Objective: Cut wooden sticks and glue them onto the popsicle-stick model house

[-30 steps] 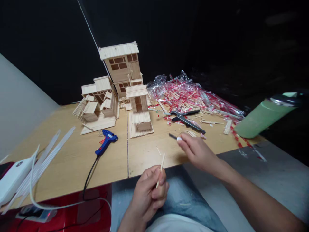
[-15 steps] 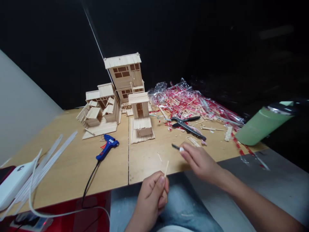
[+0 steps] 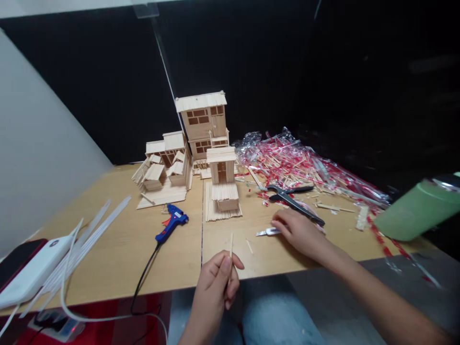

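Observation:
In my left hand (image 3: 219,282), near the table's front edge, a thin wooden stick (image 3: 231,251) stands upright, pinched between thumb and fingers. My right hand (image 3: 296,232) is low over the tabletop, its fingers curled on the handle of a utility knife (image 3: 270,232) whose blade points left. The knife appears to lie on or just above the wood. Just behind that hand are black-handled pliers or cutters (image 3: 293,201). Beyond my left hand stands a small stick-built house (image 3: 224,184) with a slatted roof and base. A short stick sliver (image 3: 249,246) lies between my hands.
A blue glue gun (image 3: 172,224) lies left, its cord hanging over the edge. Larger stick models (image 3: 203,120) stand behind. Plastic wrappers and loose sticks (image 3: 287,158) heap at the back right, near a green bottle (image 3: 413,211). Clear glue sticks (image 3: 97,230) and a white box (image 3: 39,268) lie left.
My right hand has lowered the utility knife from above the table to the tabletop. My left hand still holds the stick, now more upright. The view has shifted.

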A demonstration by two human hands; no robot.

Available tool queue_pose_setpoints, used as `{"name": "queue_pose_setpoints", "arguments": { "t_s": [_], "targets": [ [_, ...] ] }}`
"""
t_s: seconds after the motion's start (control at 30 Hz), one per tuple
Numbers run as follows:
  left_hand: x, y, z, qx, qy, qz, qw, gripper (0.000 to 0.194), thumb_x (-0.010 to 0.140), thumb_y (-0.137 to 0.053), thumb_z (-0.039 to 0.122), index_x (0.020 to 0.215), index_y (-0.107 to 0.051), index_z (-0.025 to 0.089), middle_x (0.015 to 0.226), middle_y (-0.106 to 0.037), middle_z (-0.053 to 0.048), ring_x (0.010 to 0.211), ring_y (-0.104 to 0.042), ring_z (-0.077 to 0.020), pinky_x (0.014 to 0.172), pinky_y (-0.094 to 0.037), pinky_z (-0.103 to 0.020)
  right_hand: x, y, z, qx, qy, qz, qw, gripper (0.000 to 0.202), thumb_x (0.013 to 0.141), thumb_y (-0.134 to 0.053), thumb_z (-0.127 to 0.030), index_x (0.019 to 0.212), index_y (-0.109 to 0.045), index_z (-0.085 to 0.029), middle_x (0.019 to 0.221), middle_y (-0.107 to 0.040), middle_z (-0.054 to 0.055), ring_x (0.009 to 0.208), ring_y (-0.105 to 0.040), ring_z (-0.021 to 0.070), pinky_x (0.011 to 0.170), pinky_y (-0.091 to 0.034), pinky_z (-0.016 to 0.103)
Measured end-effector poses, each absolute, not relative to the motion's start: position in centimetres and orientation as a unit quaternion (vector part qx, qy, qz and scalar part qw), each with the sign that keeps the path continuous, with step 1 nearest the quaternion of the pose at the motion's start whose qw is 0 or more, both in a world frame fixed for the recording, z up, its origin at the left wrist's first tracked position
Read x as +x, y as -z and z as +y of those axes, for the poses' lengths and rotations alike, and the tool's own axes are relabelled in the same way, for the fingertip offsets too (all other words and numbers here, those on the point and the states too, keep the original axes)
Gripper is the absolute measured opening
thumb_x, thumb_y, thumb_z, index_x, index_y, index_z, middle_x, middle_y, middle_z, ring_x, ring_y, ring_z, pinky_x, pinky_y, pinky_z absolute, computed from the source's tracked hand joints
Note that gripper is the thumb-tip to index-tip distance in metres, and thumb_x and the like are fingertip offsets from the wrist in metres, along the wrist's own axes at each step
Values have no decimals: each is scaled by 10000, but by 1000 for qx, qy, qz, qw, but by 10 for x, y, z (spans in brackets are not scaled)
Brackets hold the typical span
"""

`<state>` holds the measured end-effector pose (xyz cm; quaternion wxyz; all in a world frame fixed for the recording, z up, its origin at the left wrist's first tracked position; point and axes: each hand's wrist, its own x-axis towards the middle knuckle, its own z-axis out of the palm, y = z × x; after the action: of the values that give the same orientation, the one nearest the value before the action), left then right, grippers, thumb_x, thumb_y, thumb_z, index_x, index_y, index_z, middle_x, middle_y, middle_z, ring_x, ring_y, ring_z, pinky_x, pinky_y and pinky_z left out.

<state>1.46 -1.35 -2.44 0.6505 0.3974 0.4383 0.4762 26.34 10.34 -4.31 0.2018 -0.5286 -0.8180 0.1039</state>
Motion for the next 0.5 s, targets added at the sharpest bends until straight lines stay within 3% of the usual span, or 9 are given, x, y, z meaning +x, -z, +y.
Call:
{"name": "queue_pose_setpoints", "arguments": {
  "t_s": [0.1, 0.17, 0.27, 0.33, 0.5],
  "targets": [
    [6, 27, -10, 383, -491, 435, 650, 395, 888, -565, 550, 872, -587, 156, 479, -368, 84, 398, -204, -47, 361, -194, -152, 287, 46, 138, -547, -3, -802, 238, 307, 947, -447, -394, 1019, -630, -158, 1032, -658, 165, 1006, -583, 316, 904, -434, 431],
    [1, 29, -9, 379, -492, 429, 656, 388, 889, -571, 537, 898, -600, 150, 488, -365, 83, 406, -205, -45, 364, -186, -149, 308, 49, 161, -551, 12, -808, 211, 492, 884, -536, -487, 1226, -588, -137, 1222, -603, 209, 1155, -531, 373, 963, -425, 480],
    [-7, 33, -8, 385, -492, 413, 662, 381, 897, -570, 519, 941, -617, 143, 509, -401, 72, 404, -236, -40, 368, -214, -149, 335, 50, 188, -517, -60, -844, 129, 831, 783, -630, -607, 1477, -399, -212, 1459, -474, 175, 1323, -434, 408, 1044, -389, 522],
    [-12, 37, -6, 390, -496, 407, 661, 377, 901, -571, 507, 974, -626, 141, 551, -460, 54, 403, -277, -36, 371, -249, -151, 346, 47, 198, -496, -114, -857, 82, 911, 757, -647, -634, 1523, -334, -253, 1510, -439, 140, 1354, -419, 405, 1077, -369, 520],
    [-26, 39, -2, 391, -512, 414, 643, 398, 868, -619, 509, 992, -667, 134, 697, -532, 15, 415, -359, -21, 374, -302, -160, 350, 34, 209, -479, -130, -867, 51, 884, 719, -697, -553, 1487, -417, -216, 1421, -545, 153, 1272, -510, 410, 1042, -402, 508]
  ]
}}
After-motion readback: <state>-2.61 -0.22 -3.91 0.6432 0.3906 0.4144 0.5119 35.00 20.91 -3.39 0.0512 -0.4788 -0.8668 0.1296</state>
